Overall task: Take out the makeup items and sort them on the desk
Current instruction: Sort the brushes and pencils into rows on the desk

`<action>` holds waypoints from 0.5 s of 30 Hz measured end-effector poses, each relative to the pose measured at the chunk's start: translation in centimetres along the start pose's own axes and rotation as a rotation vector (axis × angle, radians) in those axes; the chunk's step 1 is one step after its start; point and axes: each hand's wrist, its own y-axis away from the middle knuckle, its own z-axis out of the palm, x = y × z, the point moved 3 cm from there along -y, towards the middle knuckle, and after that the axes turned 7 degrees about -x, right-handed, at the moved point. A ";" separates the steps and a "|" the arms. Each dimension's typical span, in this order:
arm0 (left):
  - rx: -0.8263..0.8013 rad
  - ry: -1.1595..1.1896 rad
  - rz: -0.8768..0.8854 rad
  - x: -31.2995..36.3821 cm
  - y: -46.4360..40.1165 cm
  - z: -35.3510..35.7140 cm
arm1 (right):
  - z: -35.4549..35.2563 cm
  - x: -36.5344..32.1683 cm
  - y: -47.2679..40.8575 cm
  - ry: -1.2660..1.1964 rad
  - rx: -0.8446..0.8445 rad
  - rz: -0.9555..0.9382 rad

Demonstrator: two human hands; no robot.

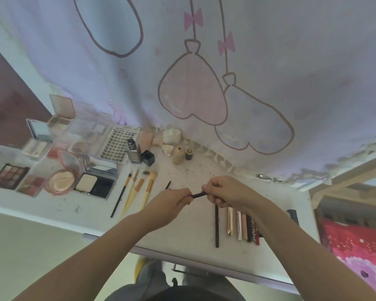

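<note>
Both hands, left hand (172,202) and right hand (223,192), pinch a slim black pencil (197,194) just beyond the pen row (242,224), probably uncapping or checking it before sorting.

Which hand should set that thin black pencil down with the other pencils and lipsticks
Right, probably. Both hands, left hand and right hand, grip the black pencil, but the pencil row lies directly under the right hand; the brushes sit on the left hand's side.
</note>
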 end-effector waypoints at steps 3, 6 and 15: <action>0.001 0.091 -0.116 -4.0 3.0 -0.6 | -2.4 1.1 1.5 -0.031 0.140 0.028; 0.078 0.219 -0.215 -7.9 5.7 -1.3 | -6.6 2.0 4.1 -0.223 0.305 0.018; -0.065 0.026 -0.311 -4.6 -2.7 2.6 | 3.5 3.3 -4.7 0.039 0.293 0.244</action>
